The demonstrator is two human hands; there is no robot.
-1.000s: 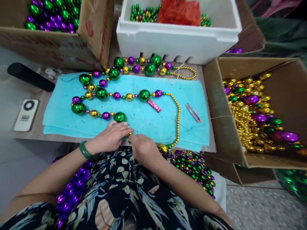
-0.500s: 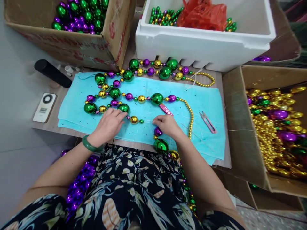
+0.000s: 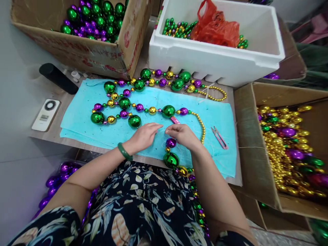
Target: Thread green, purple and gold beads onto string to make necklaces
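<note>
My left hand [image 3: 145,137] is closed over the end of a bead strand, fingertips together on clear thread. Opposite it, my right hand [image 3: 183,136] pinches the same thin thread [image 3: 164,130], a small gap between the two hands. Below my right hand hangs a purple bead [image 3: 171,142], followed by a large green bead [image 3: 171,160] and a gold bead [image 3: 182,171] at the table edge. To the left, a large green bead [image 3: 134,121] belongs to the strand that winds over the blue cloth [image 3: 84,133]. My left hand hides the strand's last beads.
Pink thread snips [image 3: 219,138] lie on the cloth's right side. A finished-looking necklace [image 3: 176,85] rests along the back. Around the table stand a white foam box [image 3: 205,58], a carton of green and purple beads [image 3: 77,51] and a carton of gold beads [image 3: 261,143]. A white phone-like device [image 3: 46,115] sits at left.
My left hand has moved right from the large green bead to close beside my right hand, covering the gold and small green end beads. My right hand stays nearly in place. The camera view has shifted slightly.
</note>
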